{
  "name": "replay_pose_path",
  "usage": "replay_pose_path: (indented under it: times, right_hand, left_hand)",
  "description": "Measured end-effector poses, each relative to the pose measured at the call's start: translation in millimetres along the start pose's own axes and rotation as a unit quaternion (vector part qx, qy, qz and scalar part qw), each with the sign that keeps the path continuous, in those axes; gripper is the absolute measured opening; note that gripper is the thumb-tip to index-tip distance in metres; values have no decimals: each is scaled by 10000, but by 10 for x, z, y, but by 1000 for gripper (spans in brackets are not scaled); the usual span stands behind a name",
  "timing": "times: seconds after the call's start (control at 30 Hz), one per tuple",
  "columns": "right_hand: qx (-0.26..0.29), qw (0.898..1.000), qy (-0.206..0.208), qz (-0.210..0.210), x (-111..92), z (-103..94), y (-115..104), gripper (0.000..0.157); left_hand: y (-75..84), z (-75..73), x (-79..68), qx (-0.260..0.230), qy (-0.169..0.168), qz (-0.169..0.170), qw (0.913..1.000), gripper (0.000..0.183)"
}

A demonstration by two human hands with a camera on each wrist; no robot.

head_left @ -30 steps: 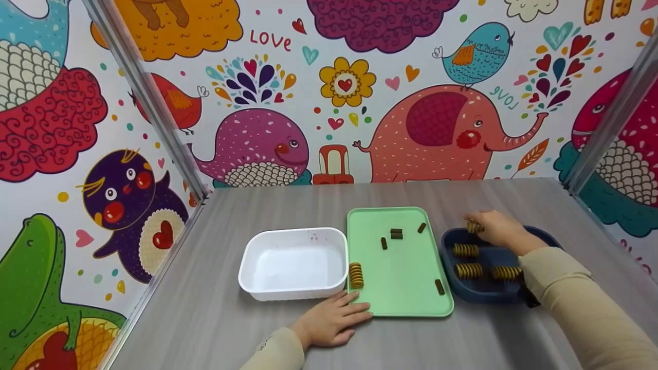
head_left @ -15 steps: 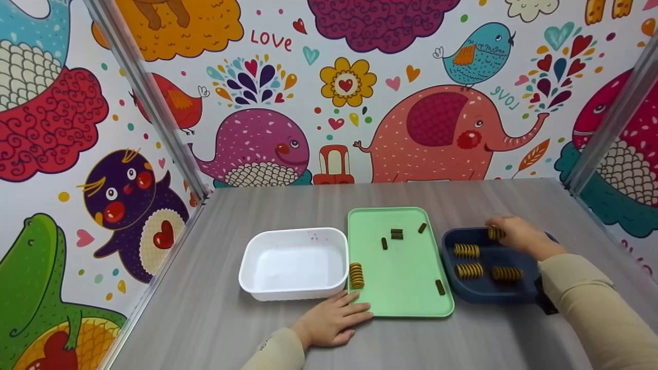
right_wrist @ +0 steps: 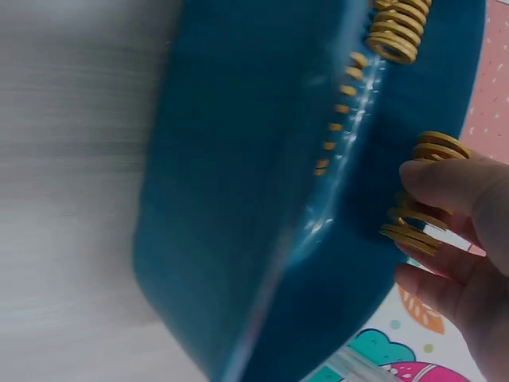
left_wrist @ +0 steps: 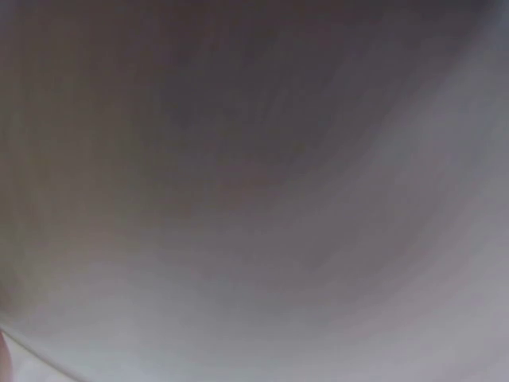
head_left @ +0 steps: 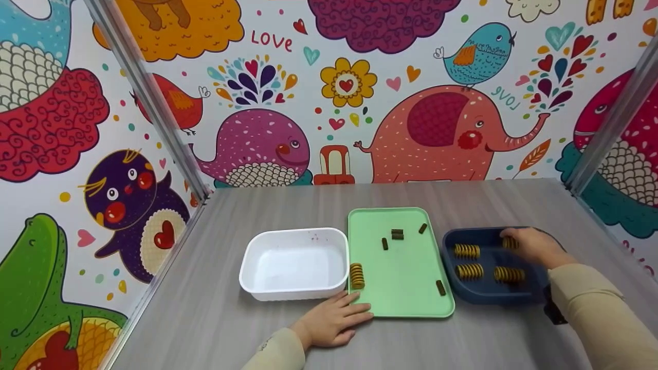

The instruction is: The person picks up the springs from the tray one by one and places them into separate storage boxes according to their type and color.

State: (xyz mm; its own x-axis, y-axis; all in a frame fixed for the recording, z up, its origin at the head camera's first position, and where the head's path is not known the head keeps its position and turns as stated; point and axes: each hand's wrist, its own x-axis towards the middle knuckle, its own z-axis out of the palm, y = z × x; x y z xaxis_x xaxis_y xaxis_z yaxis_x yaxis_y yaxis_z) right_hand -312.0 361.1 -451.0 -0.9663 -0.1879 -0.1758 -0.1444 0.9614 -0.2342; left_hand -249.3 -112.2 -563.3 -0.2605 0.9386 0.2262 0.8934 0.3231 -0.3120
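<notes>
In the head view, my right hand (head_left: 538,248) reaches into the back right of the navy blue tub (head_left: 496,297). Its thumb and fingers pinch a yellow coil spring (right_wrist: 409,236), seen close up in the right wrist view and partly hidden by the fingers. Three more springs lie in the tub: a back left spring (head_left: 467,251), a front left spring (head_left: 470,271) and a front right spring (head_left: 509,274). My left hand (head_left: 329,319) rests on the table with fingers spread, fingertips at the near left corner of the green tray (head_left: 406,272). The left wrist view is a grey blur.
On the green tray a yellow spring (head_left: 357,276) lies at the left edge. Several small dark brown pieces (head_left: 397,234) are scattered there too. Left of the tray stands a white tub (head_left: 293,296). A patterned wall (head_left: 339,123) closes off the table's back.
My right hand has moved to the right with the spring, from the tub's back left to its back right. My left hand stays in place.
</notes>
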Motion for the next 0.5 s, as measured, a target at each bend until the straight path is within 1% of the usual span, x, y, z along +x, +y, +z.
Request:
replay_pose_path:
  times: [0.07,0.2,0.3,0.43,0.5]
  right_hand:
    - [-101,9999,73,-45,-21,33,30,35]
    - [-212,9990,199,-332,-55,88,92,30]
    - [-209,9987,128,-443,-76,126,138,27]
    - [-176,9990,-122,-394,-109,173,189,25]
    - [-234,9987,-180,-417,-124,195,212,25]
  left_hand:
    - [2,-6,3,-15,-28,-19,10000,49]
    - [6,-6,3,-9,-49,-44,10000,49]
    - [11,3,0,-29,-66,-44,10000,48]
    - [15,6,1,-62,-55,-32,10000,48]
    - [12,6,1,-54,-52,-29,10000,49]
